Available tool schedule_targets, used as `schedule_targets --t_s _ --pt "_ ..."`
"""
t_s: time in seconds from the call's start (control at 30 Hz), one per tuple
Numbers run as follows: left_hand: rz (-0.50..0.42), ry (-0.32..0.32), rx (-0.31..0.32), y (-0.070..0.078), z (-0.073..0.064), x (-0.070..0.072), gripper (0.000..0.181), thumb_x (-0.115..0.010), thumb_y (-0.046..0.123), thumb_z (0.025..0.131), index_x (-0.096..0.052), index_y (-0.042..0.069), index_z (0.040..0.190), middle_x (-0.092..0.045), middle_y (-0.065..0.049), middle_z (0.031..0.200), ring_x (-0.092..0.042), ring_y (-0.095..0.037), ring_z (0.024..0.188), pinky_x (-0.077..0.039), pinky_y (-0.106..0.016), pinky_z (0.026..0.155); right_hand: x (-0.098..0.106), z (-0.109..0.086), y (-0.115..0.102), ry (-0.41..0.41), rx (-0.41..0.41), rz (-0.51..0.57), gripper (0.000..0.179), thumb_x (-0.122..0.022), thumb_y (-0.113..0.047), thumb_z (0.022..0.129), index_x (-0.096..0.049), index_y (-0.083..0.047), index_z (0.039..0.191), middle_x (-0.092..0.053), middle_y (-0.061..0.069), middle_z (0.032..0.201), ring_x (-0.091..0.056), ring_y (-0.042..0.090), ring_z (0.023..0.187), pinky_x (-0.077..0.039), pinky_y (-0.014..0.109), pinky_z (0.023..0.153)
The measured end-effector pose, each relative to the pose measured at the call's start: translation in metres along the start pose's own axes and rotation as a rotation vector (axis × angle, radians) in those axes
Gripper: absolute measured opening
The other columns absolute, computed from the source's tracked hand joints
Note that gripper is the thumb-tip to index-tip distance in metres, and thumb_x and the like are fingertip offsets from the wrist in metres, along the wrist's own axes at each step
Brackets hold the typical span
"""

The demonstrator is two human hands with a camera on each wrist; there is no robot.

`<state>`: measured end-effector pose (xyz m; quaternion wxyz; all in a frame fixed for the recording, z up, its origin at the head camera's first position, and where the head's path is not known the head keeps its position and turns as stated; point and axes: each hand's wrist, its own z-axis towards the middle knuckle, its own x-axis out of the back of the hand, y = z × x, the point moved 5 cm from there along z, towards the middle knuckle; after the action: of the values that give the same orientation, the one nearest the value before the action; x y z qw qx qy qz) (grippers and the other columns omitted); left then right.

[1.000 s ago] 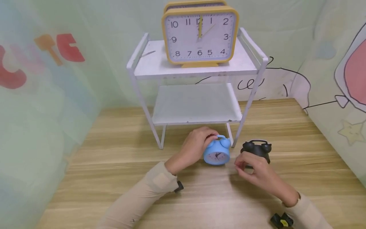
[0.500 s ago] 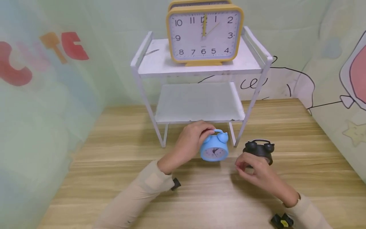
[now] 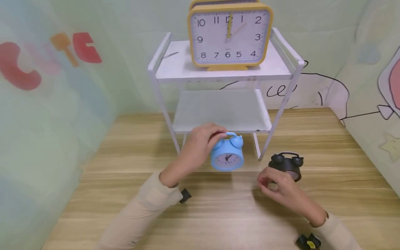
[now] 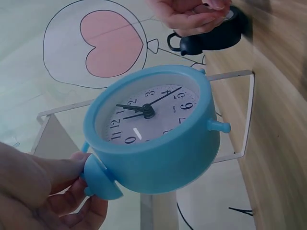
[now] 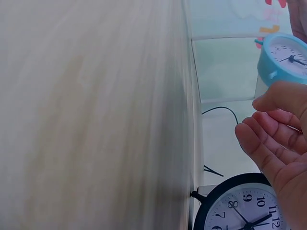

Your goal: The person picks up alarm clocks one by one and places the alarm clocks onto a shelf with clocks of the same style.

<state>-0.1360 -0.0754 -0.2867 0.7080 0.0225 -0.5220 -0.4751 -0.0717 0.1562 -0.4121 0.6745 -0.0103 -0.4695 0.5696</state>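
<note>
In the head view my left hand (image 3: 200, 144) pinches the handle of a light-blue twin-bell alarm clock (image 3: 227, 147), which hangs above the table in front of the shelf. Its white dial faces me; in the left wrist view the blue clock (image 4: 165, 167) shows thumb and fingers at the handle beside one bell. My right hand (image 3: 282, 187) holds nothing, its fingers loosely curled just in front of a black twin-bell alarm clock (image 3: 285, 163) standing on the table. That hand hides part of the black clock's dial; the right wrist view shows more of the dial (image 5: 240, 206).
A white two-tier shelf (image 3: 222, 107) stands at the back. On its top tier sits a yellow-framed clock (image 3: 231, 38), with another yellow frame behind it. The wood-grain table (image 3: 131, 149) lies below, with printed curtains (image 3: 131, 69) around it.
My left hand has raised the blue alarm clock off the table and moved it slightly left. The right hand has stayed put. The head view has shifted a little.
</note>
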Motion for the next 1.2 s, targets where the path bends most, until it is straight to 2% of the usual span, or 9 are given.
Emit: schedule_targets --t_s 0.23,0.47,0.67,0.87,0.97,1.07,1.2 --pt "-0.003 0.019 -0.015 0.002 0.002 0.016 0.016 -0.064 0.013 0.098 -0.074 0.001 0.106 -0.071 -0.008 0.099 -0.067 -0.020 0.092 -0.056 -0.029 0.084 0.000 0.003 -0.003 0.007 0.021 0.005 0.008 -0.065 -0.015 0.097 -0.062 -0.008 0.096 -0.065 0.002 0.088 -0.062 0.006 0.075 -0.054 0.016 0.065" --pt "0.026 0.014 -0.010 0.003 0.002 0.025 0.016 -0.064 0.013 0.098 -0.074 0.002 0.106 -0.070 -0.007 0.098 -0.066 -0.019 0.090 -0.055 -0.030 0.081 -0.001 0.005 -0.003 0.001 0.012 0.002 0.015 -0.061 -0.022 0.099 -0.063 -0.008 0.095 -0.065 -0.001 0.088 -0.061 0.005 0.076 -0.054 0.017 0.064" --pt "0.024 0.015 -0.018 0.004 -0.001 0.029 0.016 -0.064 0.012 0.099 -0.074 0.002 0.107 -0.070 -0.007 0.098 -0.065 -0.019 0.089 -0.055 -0.029 0.081 -0.003 0.006 -0.003 -0.010 0.008 0.009 0.006 -0.068 -0.013 0.095 -0.063 -0.009 0.095 -0.065 -0.005 0.089 -0.061 0.005 0.076 -0.054 0.017 0.065" --pt "0.012 0.013 -0.028 0.005 -0.003 0.031 0.017 -0.063 0.012 0.099 -0.073 0.002 0.108 -0.070 -0.007 0.099 -0.065 -0.019 0.089 -0.055 -0.030 0.082 -0.004 0.010 -0.007 0.002 0.033 -0.007 0.011 -0.069 -0.004 0.090 -0.062 -0.010 0.096 -0.063 -0.004 0.089 -0.061 0.007 0.076 -0.054 0.019 0.064" --pt "0.013 0.013 -0.026 0.005 -0.004 0.032 0.017 -0.063 0.012 0.099 -0.073 0.002 0.108 -0.070 -0.007 0.098 -0.064 -0.019 0.089 -0.054 -0.030 0.081 -0.003 0.014 -0.012 0.031 0.052 -0.067 0.010 -0.066 -0.017 0.096 -0.062 -0.009 0.098 -0.062 -0.001 0.093 -0.059 0.009 0.077 -0.053 0.019 0.064" --pt "0.015 0.014 -0.018 0.004 -0.005 0.033 0.016 -0.063 0.012 0.099 -0.073 0.002 0.107 -0.070 -0.007 0.098 -0.064 -0.019 0.089 -0.054 -0.030 0.081 -0.002 0.020 -0.020 0.095 0.091 -0.178 0.028 -0.058 -0.032 0.100 -0.063 -0.005 0.103 -0.062 0.004 0.101 -0.058 0.013 0.080 -0.051 0.017 0.068" --pt "0.016 0.012 -0.006 0.003 -0.007 0.035 0.016 -0.063 0.012 0.099 -0.073 0.001 0.107 -0.069 -0.007 0.098 -0.064 -0.019 0.089 -0.055 -0.030 0.081 0.001 0.031 -0.036 0.200 0.188 -0.317 0.042 -0.059 -0.037 0.098 -0.064 0.003 0.109 -0.060 0.015 0.109 -0.058 0.026 0.093 -0.047 0.017 0.089"
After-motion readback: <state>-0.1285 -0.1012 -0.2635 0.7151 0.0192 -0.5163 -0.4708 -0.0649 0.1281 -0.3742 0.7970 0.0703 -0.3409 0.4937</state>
